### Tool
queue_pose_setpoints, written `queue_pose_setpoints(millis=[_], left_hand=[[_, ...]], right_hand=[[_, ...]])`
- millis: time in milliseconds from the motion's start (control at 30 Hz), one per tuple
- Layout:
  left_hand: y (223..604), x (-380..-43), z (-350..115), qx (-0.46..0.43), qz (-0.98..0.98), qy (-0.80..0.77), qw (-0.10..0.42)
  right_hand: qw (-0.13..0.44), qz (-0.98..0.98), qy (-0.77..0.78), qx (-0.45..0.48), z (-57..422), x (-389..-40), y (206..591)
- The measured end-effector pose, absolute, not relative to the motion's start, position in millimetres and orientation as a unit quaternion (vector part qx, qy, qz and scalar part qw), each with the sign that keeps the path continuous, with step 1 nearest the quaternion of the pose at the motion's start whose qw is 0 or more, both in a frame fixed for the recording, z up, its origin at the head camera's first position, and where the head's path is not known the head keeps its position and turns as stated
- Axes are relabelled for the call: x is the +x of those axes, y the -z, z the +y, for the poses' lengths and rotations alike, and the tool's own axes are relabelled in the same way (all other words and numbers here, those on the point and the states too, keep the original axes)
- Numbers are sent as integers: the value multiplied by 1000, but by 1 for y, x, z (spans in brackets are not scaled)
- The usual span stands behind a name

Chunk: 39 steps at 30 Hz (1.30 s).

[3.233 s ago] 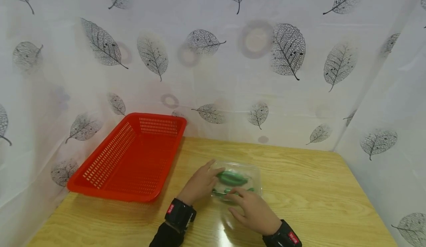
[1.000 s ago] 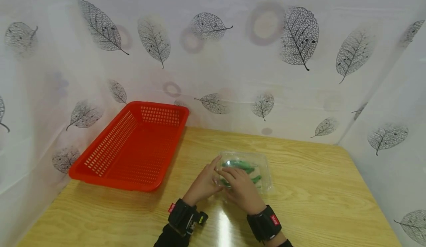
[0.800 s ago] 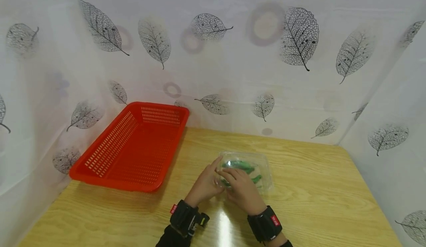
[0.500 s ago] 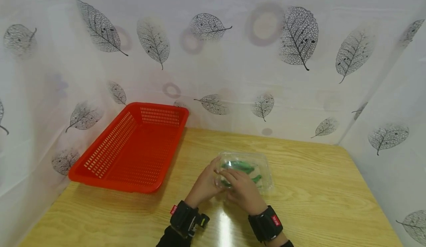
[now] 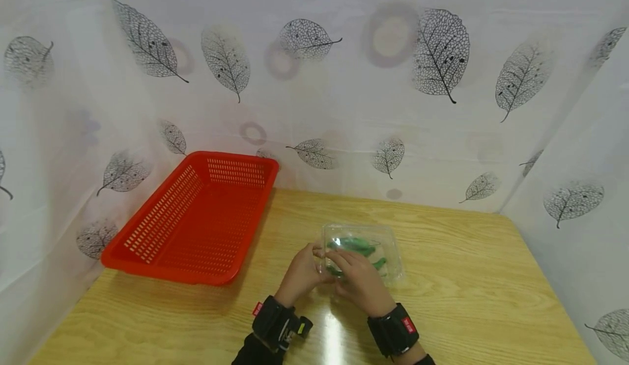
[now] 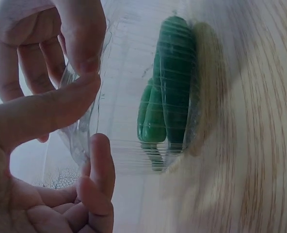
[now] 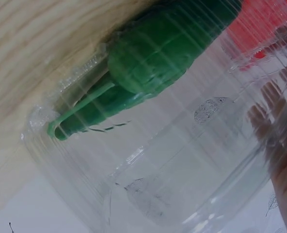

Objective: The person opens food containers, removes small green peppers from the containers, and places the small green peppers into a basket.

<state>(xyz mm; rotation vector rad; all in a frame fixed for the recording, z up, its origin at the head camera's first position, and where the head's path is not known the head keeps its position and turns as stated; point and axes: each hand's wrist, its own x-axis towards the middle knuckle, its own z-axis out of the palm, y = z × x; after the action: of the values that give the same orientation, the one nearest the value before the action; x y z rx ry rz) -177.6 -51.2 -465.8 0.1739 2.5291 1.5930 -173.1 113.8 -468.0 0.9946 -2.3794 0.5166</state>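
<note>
A clear plastic clamshell box (image 5: pixel 395 261) lies on the table, seemingly closed, with several green peppers (image 5: pixel 352 243) inside. At its left edge, my left hand (image 5: pixel 298 275) pinches the rim between thumb and fingers. My right hand (image 5: pixel 362 284) reaches across the near left corner and grips the same edge close beside the left. In the left wrist view both hands meet at the plastic rim (image 6: pixel 80 128), and the peppers (image 6: pixel 175 73) show through the ribbed wall. Peppers (image 7: pixel 153 58) also fill the upper part of the right wrist view, where fingers at the right edge are blurred.
A red slotted basket (image 5: pixel 211 228) stands on the left of the wooden table (image 5: pixel 457 288). A white curtain with printed leaves (image 5: pixel 339 102) hangs behind the table and along both sides. Each wrist wears a black band.
My right hand has moved left to the box's left edge. My left index finger has come off the top and bent down toward the rim. The head view has shifted slightly.
</note>
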Motion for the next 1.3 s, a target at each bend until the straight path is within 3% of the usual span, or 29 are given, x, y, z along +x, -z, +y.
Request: queue_pose_setpoints(millis=[200,500,1300], left_hand=[[467,-179,-54,49,836,-536,105],[467,-178,-53,41,865,-494,82],[464,-178,-55,69,864,-489,101]], right_hand=[[236,-877,-194,370,114,-172,468],[241,-870,-200,381,115,-174,468],[271,-865,-172,386,114,-174,469]])
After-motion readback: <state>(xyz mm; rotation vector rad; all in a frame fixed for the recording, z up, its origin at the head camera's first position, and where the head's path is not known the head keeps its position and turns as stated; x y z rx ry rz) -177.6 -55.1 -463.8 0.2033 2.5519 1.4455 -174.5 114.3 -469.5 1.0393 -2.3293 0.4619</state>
